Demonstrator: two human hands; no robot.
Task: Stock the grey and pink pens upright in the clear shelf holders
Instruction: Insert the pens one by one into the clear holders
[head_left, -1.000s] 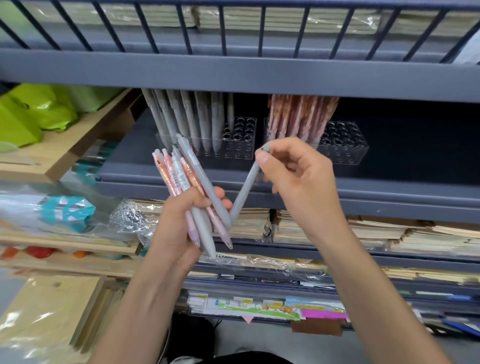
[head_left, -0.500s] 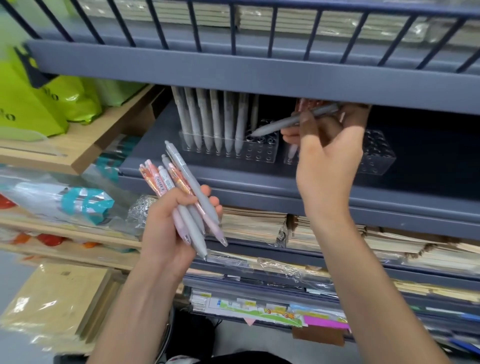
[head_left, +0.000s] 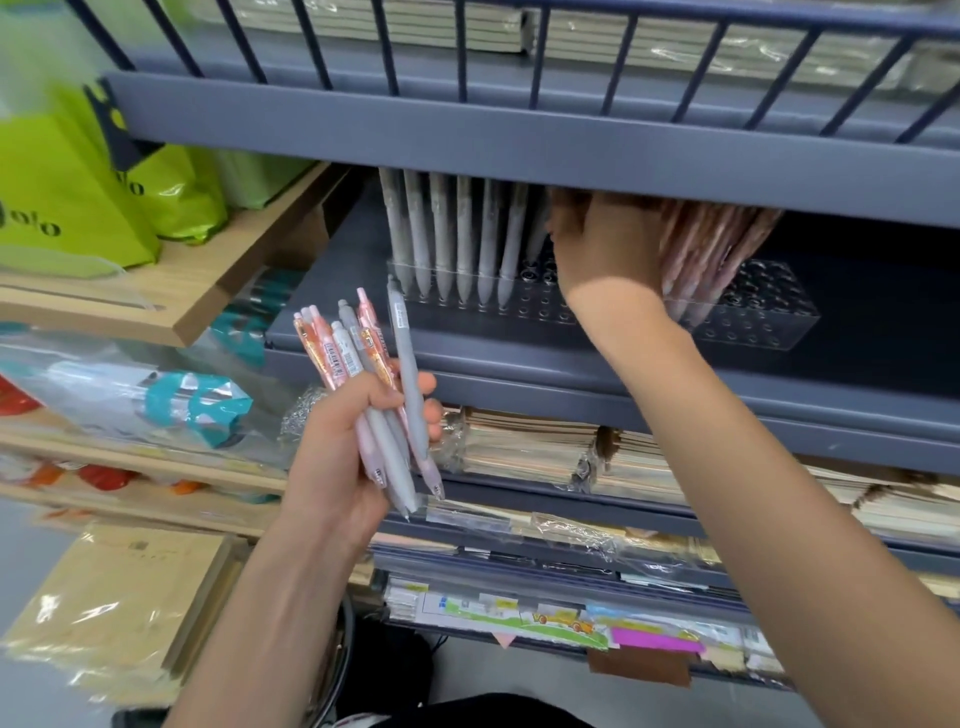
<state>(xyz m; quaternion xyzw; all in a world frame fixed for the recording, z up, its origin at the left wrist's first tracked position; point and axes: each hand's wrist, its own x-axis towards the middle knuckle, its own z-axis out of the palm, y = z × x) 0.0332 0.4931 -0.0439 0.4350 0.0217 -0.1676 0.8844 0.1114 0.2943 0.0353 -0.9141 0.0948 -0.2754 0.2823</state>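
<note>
On the shelf (head_left: 519, 364), grey pens (head_left: 452, 234) stand upright in the left holder (head_left: 519, 306) and pink pens (head_left: 711, 254) lean in the right holder (head_left: 769, 312), both with free holes, so stocking seems about half done. A mixed bundle (head_left: 374, 374) yet to go in is gripped by the left hand (head_left: 343, 457); the right hand (head_left: 602, 244) reaches between the holders, its fingers hidden, grip unclear. The upper shelf's low lip (head_left: 467, 135) crowds insertion.

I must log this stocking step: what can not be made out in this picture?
Head view:
1. Of the right hand, the fingertips are hidden behind the upper shelf edge; whether its grip holds a pen cannot be told.
2. The grey pens: tops hidden by that edge.
3. The pink pens: partly behind the right hand.
4. Labels on the pen bundle in the left hand: too small to read.
</note>
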